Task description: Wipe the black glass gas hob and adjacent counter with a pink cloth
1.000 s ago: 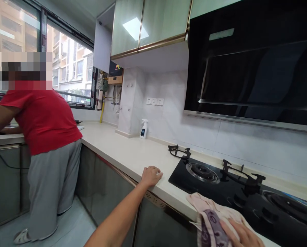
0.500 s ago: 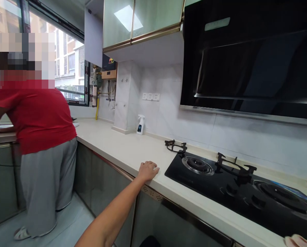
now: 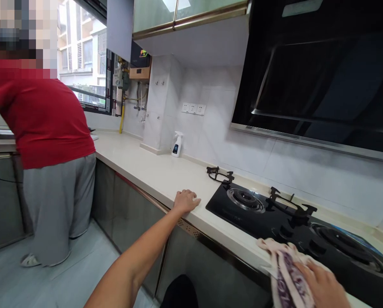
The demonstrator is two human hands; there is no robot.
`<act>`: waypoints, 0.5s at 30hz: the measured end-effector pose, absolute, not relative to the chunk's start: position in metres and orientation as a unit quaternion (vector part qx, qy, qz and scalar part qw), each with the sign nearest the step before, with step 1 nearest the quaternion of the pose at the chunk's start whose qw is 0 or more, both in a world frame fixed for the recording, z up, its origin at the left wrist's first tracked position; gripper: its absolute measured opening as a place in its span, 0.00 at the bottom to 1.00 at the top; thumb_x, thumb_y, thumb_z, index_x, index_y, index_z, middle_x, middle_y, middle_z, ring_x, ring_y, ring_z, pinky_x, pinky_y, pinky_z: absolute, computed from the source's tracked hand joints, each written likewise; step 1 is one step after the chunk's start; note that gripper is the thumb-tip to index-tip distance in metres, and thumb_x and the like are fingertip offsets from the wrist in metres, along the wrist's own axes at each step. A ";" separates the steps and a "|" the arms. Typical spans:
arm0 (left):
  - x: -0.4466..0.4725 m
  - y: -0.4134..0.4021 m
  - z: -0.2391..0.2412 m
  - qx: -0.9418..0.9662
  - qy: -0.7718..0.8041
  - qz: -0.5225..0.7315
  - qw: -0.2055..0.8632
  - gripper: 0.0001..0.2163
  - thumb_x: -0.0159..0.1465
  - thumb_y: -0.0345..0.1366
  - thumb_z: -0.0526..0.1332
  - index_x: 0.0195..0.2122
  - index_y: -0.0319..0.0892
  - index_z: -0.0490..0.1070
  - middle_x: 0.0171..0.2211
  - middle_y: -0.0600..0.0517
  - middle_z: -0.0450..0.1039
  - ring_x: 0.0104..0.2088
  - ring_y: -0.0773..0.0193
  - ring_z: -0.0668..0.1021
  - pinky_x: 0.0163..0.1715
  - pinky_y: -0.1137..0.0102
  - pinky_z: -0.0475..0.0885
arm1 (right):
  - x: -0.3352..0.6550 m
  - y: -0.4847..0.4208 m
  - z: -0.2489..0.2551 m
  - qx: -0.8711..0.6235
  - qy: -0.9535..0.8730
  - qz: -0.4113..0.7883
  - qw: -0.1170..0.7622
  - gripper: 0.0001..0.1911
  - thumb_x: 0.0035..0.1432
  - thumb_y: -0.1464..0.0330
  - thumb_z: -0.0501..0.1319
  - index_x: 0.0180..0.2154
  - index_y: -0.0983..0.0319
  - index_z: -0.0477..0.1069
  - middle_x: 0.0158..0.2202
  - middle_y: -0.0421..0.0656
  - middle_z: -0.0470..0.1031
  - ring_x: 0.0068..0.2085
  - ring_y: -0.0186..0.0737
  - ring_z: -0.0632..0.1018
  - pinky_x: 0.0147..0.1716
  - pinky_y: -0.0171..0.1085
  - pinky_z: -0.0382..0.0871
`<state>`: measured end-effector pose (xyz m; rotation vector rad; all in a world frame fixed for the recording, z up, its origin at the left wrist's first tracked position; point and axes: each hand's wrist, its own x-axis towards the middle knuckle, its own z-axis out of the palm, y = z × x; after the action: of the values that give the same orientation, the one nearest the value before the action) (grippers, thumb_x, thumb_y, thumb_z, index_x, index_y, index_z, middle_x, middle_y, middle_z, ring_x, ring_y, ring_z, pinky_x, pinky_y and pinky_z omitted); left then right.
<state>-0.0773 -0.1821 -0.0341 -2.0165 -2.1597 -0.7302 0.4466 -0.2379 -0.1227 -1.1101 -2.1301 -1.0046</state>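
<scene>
My left hand (image 3: 185,200) rests on the front edge of the pale countertop (image 3: 152,173), fingers curled and holding nothing. My right hand (image 3: 322,286) lies flat, pressing a pink and purple cloth (image 3: 286,265) onto the front edge of the black glass gas hob (image 3: 294,226). The hob has a bare burner (image 3: 245,200), a black pan support (image 3: 290,207) lying between the burners, and knobs (image 3: 315,247) just beyond the cloth. A second pan support (image 3: 220,174) sits on the counter left of the hob.
A person in a red shirt and grey trousers (image 3: 50,141) stands at the far left by the counter under the window. A white spray bottle (image 3: 177,144) stands at the wall. A black range hood (image 3: 319,72) hangs over the hob, with cabinets (image 3: 136,214) below.
My right hand and the cloth slid out of view to the right, then came back onto the hob's front edge. The view shifted slightly. My left hand stayed on the counter.
</scene>
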 end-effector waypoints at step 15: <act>-0.079 -0.192 -0.041 -0.691 -0.678 -0.232 0.094 0.16 0.71 0.44 0.51 0.48 0.48 0.77 0.52 0.47 0.77 0.53 0.52 0.74 0.51 0.57 0.65 | 0.128 -0.226 -0.045 -0.384 -0.888 -0.195 0.159 0.25 0.58 0.59 0.65 0.55 0.59 0.68 0.51 0.50 0.67 0.50 0.53 0.66 0.51 0.46 0.57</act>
<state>-0.0794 -0.1922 -0.0414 -2.0490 -2.0111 -0.6881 0.1280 -0.2258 -0.0450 -1.0990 -2.5387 -0.5577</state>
